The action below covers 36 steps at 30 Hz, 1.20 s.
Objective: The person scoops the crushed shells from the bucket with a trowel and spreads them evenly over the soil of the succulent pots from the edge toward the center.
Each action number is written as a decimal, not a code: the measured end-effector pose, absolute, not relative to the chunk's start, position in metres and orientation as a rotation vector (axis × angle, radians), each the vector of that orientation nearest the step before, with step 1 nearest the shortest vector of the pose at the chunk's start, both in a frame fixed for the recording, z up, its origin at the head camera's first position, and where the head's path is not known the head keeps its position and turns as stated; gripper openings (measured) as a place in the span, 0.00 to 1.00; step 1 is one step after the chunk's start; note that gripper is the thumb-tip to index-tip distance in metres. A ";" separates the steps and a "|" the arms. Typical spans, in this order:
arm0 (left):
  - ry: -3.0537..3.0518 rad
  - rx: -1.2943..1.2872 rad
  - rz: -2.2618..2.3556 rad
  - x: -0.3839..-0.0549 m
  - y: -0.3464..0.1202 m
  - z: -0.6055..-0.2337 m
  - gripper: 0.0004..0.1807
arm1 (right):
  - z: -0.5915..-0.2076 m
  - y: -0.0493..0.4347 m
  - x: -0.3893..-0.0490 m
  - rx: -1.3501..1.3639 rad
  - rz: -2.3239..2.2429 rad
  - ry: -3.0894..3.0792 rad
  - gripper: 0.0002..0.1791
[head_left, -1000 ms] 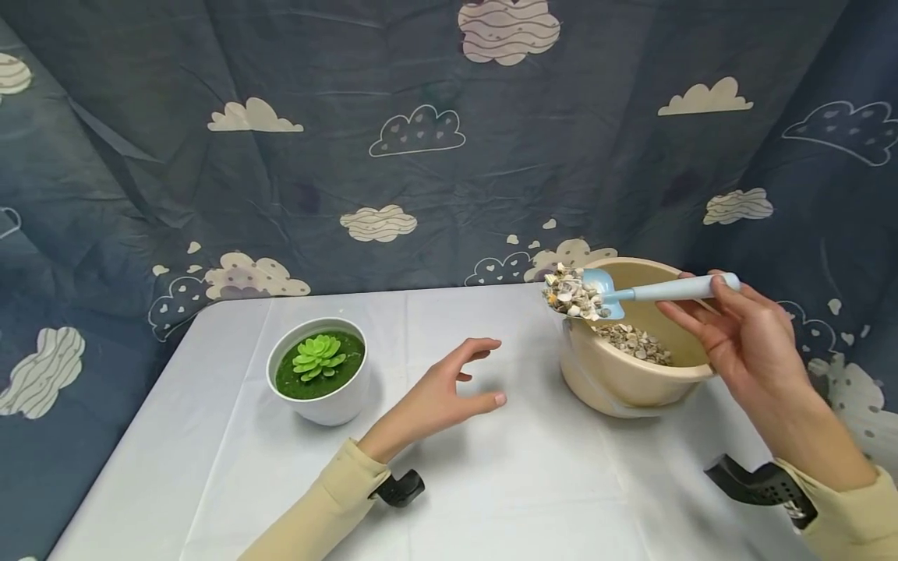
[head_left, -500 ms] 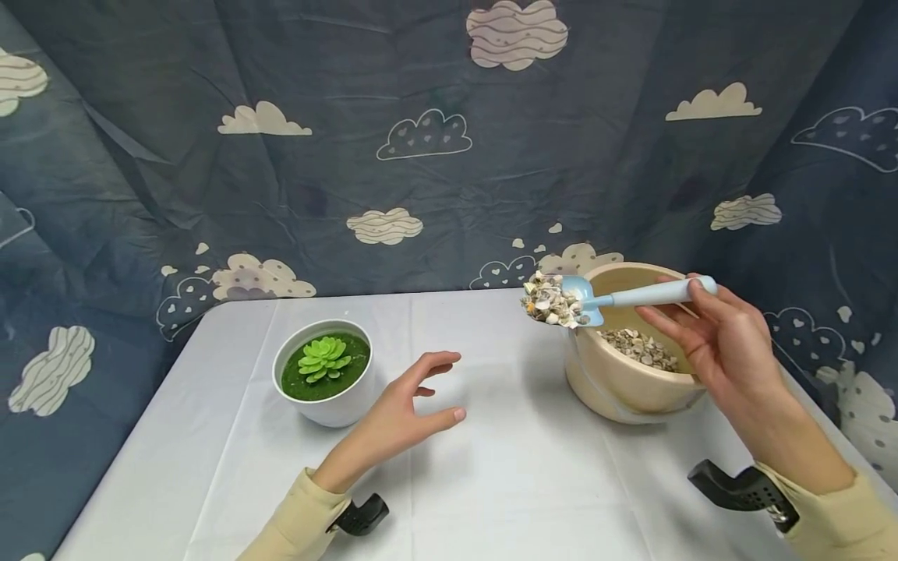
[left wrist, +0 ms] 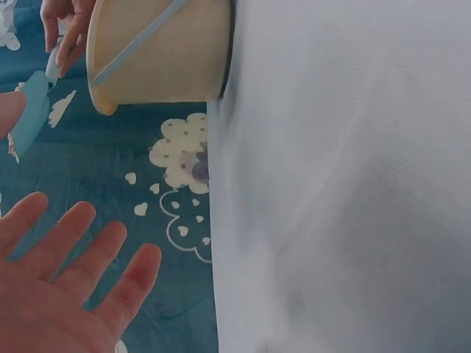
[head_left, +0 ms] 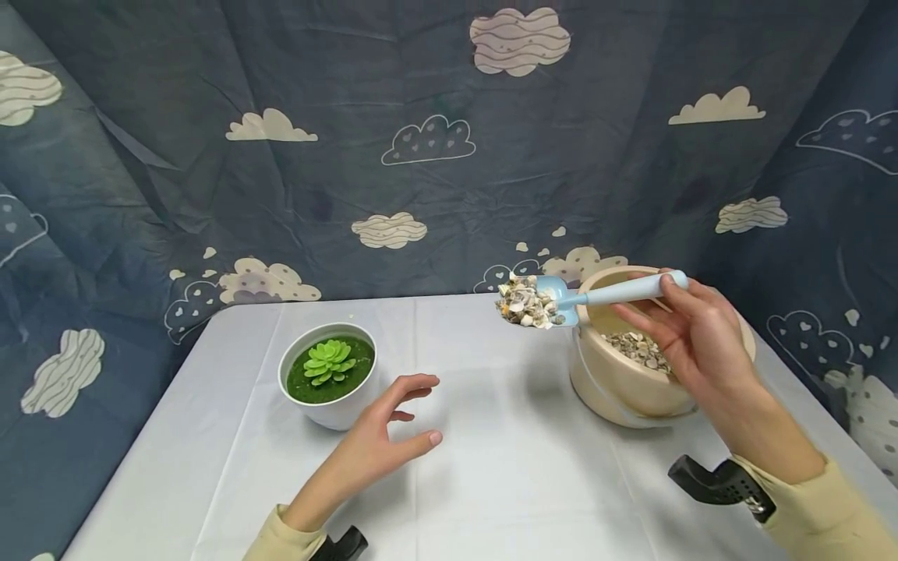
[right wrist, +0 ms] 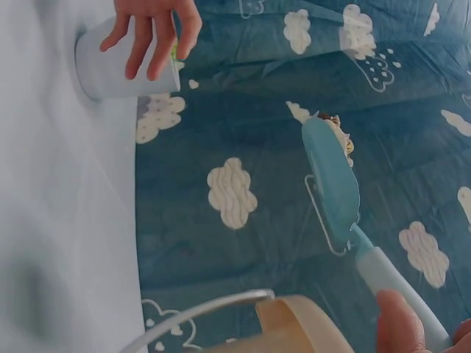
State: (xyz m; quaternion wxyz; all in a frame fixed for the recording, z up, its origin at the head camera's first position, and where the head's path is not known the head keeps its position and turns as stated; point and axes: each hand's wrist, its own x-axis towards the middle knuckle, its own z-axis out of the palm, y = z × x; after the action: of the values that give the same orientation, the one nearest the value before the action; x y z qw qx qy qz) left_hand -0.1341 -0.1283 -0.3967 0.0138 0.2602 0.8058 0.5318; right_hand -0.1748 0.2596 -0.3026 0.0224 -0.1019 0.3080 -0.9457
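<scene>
My right hand (head_left: 701, 343) grips the pale blue handle of a small shovel (head_left: 624, 291), held level above the near left rim of a beige bucket (head_left: 624, 401). A heap of small shells (head_left: 528, 302) fills the shovel's blade, which juts out left past the bucket. More shells (head_left: 637, 349) lie inside the bucket. Over the table my left hand (head_left: 379, 436) hovers with relaxed fingers, holding nothing, just right of a white pot (head_left: 337, 411) with a green succulent (head_left: 329, 361). In the right wrist view the underside of the blade (right wrist: 333, 176) shows.
A white cloth covers the table (head_left: 491, 483). Behind it and along both sides hangs a dark blue curtain (head_left: 337, 179) with cloud prints. The bucket's pale handle (head_left: 603, 389) hangs down its front.
My right hand has carried the loaded shovel leftward, so the blade now sits beyond the bucket's rim. My left hand has drawn back left and down, nearer the pot.
</scene>
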 end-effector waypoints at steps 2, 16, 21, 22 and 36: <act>2.525 0.792 1.663 -0.130 -0.133 -0.397 0.32 | -0.302 0.256 -0.175 -0.324 -2.917 1.006 0.12; 2.600 0.775 1.735 -0.103 -0.165 -0.394 0.27 | -0.301 0.229 -0.172 -0.365 -2.851 1.111 0.13; 2.640 0.757 1.713 -0.095 -0.178 -0.389 0.23 | -0.300 0.218 -0.171 -0.354 -2.825 1.151 0.14; 2.653 0.748 1.706 -0.094 -0.181 -0.389 0.23 | -0.300 0.216 -0.172 -0.353 -2.820 1.157 0.14; 2.699 0.653 1.741 -0.082 -0.236 -0.397 0.16 | -0.304 0.183 -0.178 -0.353 -2.815 1.115 0.08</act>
State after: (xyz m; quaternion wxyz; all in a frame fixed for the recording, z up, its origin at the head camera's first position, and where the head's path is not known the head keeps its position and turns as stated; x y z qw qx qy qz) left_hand -0.0820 -0.2363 -0.3966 -0.0680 0.1988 0.8216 0.5299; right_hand -0.1781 0.1832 -0.3043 0.0467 -0.1158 0.3655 -0.9224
